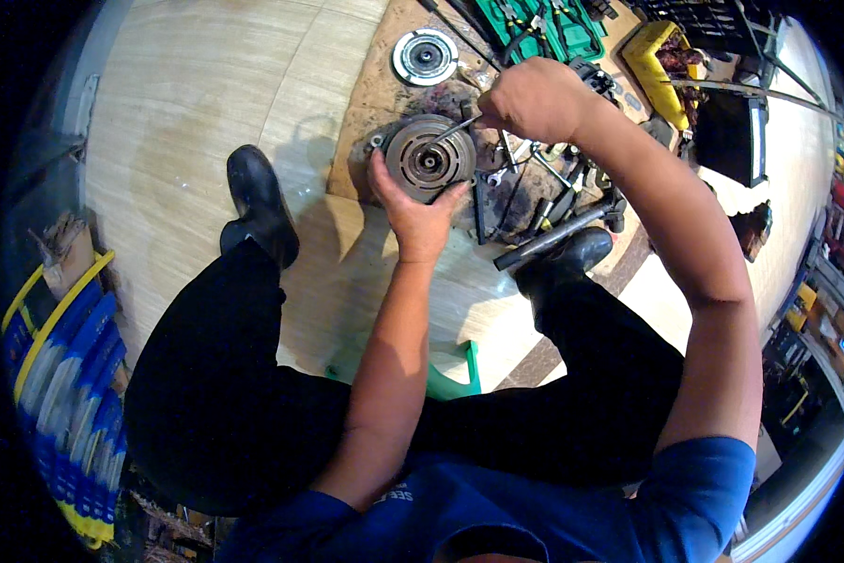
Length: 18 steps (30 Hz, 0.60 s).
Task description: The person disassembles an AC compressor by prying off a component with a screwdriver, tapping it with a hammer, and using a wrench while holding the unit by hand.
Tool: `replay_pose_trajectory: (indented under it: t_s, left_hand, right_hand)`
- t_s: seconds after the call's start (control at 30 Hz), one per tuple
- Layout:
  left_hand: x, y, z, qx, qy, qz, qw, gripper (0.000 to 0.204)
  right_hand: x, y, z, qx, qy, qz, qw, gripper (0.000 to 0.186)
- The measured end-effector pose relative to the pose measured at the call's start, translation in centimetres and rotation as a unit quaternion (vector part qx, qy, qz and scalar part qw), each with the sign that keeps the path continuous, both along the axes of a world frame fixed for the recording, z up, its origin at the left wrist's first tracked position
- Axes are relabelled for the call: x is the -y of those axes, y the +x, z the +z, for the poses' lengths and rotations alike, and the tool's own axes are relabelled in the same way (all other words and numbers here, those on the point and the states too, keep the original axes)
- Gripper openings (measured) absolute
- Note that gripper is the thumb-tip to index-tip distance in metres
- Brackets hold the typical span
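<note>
A round grey metal pulley with ring-shaped slots and a dark hub lies on a stained brown board. My left hand grips its near rim, thumb and fingers spread round the two sides. My right hand is closed in a fist around a thin metal rod-like tool. The rod slants down to the left, and its tip reaches into the pulley near the hub. Its handle end is hidden in the fist, so its exact kind does not show. Beyond the pulley lies a round clutch plate with a pale rim.
Wrenches and other loose hand tools crowd the board's right side. A hammer lies by my right shoe. Farther off are a green tool case and a yellow container. Beneath me is a green stool.
</note>
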<state>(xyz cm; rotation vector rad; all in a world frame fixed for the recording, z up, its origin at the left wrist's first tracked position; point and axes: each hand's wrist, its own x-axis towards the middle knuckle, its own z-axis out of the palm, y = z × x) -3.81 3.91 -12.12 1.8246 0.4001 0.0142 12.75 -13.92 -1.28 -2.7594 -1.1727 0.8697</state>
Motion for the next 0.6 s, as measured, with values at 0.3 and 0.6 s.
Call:
replay_pose_trajectory:
  t_s: [0.3, 0.6]
  left_hand:
    - [0.4, 0.4, 1.4, -0.044, 0.025, -0.006, 0.999, 0.122]
    - [0.1, 0.3, 0.5, -0.02, -0.013, -0.005, 1.0, 0.118]
  right_hand:
    - [0.8, 0.3, -1.5, -0.004, 0.013, 0.026, 1.0, 0.038]
    - [-0.2, 0.8, -1.7, -0.089, -0.031, -0.022, 0.995, 0.045]
